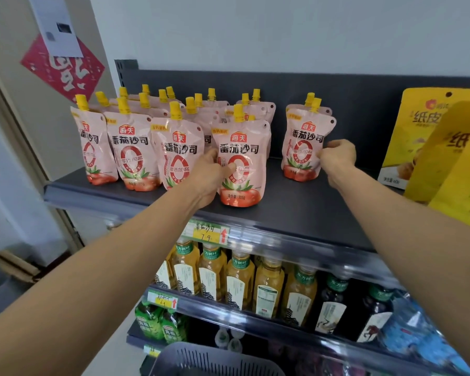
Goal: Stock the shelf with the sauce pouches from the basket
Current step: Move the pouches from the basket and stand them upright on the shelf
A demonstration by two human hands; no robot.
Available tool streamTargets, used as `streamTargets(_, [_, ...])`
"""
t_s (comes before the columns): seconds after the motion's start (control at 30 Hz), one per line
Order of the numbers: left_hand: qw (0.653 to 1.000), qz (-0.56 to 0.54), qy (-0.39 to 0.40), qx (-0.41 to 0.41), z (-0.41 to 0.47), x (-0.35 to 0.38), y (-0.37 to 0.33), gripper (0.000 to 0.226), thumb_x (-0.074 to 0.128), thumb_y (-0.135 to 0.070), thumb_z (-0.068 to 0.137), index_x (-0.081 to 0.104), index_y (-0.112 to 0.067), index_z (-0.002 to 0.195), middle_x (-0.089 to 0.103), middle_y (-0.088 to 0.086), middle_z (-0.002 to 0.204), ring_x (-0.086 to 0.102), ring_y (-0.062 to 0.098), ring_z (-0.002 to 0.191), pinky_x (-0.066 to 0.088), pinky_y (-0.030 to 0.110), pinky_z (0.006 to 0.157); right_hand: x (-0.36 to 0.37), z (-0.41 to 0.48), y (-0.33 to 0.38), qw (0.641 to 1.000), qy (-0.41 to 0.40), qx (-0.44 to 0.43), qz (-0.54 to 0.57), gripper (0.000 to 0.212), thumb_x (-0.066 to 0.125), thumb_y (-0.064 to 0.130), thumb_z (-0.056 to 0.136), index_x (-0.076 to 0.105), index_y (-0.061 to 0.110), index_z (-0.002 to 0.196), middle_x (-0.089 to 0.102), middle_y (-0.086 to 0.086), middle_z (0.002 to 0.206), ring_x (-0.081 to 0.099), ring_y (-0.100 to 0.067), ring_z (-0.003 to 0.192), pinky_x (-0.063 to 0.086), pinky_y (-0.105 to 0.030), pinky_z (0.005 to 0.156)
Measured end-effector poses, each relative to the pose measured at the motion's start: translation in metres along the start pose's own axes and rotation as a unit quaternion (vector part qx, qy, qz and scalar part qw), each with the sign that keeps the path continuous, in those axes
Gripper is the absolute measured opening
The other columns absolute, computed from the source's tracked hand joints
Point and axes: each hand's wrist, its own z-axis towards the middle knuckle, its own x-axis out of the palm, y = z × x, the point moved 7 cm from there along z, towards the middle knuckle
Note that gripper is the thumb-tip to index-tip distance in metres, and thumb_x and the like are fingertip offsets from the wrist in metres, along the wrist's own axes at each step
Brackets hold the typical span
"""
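Front pouch [242, 169] in left fingers [229, 169]

The dark shelf [296, 210] carried upright pink sauce pouches [132, 150] at left, yellow snack bags [407, 137] at right.

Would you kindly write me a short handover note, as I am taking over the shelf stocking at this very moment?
Left hand grips the front pouch, upright on the top shelf.
Right hand pinches the edge of the right-most pouch, also upright on that shelf.
Done: many pouches stand in rows at the shelf's left.
Left: line up these two pouches. The basket shows only partly at the bottom edge, so check it for more.
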Motion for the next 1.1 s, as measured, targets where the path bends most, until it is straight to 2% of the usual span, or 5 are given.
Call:
streamTargets(0.37, [0.998, 0.057, -0.01, 0.011, -0.008, -0.003, -0.004, 0.04, 0.048, 0.012, 0.087, 0.051, -0.004, 0.124, 0.06, 0.014, 0.126, 0.057, 0.026, 0.114, 0.049, 0.037, 0.092, -0.012, -0.029, 0.023, 0.999, -0.021, -0.04, -0.026, 0.027, 0.056, 0.001, 0.088, 0.055, 0.007, 0.114, 0.059, -0.011, 0.121, 0.057, -0.018, 0.1, 0.045, -0.025, 0.07])
streamTargets(0.53, [0.997, 0.076, -0.013, 0.009, -0.012, -0.008, -0.013, 0.039, 0.045, 0.016, 0.085, 0.054, -0.002, 0.119, 0.062, 0.013, 0.118, 0.058, 0.024, 0.106, 0.05, 0.027, 0.074, -0.005, -0.049, 0.039, 0.997, 0.012, -0.07, -0.039, 0.028, 0.055, 0.0, 0.088, 0.059, 0.009, 0.114, 0.059, -0.008, 0.122, 0.058, -0.023, 0.111, 0.054, -0.032, 0.085])
streamTargets(0.63, [0.995, 0.098, -0.01, 0.016, -0.016, -0.009, -0.02, 0.041, 0.045, 0.015, 0.085, 0.054, -0.004, 0.12, 0.062, 0.014, 0.119, 0.058, 0.025, 0.109, 0.049, 0.029, 0.078, 0.002, -0.064, 0.049, 0.993, 0.031, -0.098, -0.054, 0.028, 0.054, 0.002, 0.088, 0.062, 0.01, 0.114, 0.06, -0.009, 0.124, 0.058, -0.024, 0.113, 0.053, -0.037, 0.091])
streamTargets(0.9, [0.982, 0.184, -0.005, 0.049, -0.036, -0.017, -0.032, 0.042, 0.051, 0.009, 0.085, 0.054, -0.002, 0.125, 0.057, -0.002, 0.101, 0.054, 0.014, 0.1, 0.042, 0.011, 0.065, 0.006, -0.102, 0.065, 0.983, 0.05, -0.154, -0.083, 0.02, 0.054, 0.007, 0.09, 0.068, 0.008, 0.104, 0.063, -0.009, 0.118, 0.056, -0.022, 0.105, 0.049, -0.029, 0.082])
streamTargets(1.1, [0.964, 0.251, -0.024, 0.078, -0.046, -0.031, -0.045, 0.034, 0.056, 0.003, 0.083, 0.056, -0.005, 0.116, 0.059, 0.009, 0.118, 0.055, 0.023, 0.112, 0.048, 0.034, 0.093, 0.0, -0.127, 0.07, 0.981, 0.048, -0.168, -0.086, 0.019, 0.055, 0.007, 0.089, 0.067, 0.007, 0.104, 0.063, -0.007, 0.11, 0.051, -0.012, 0.085, 0.046, -0.019, 0.062])
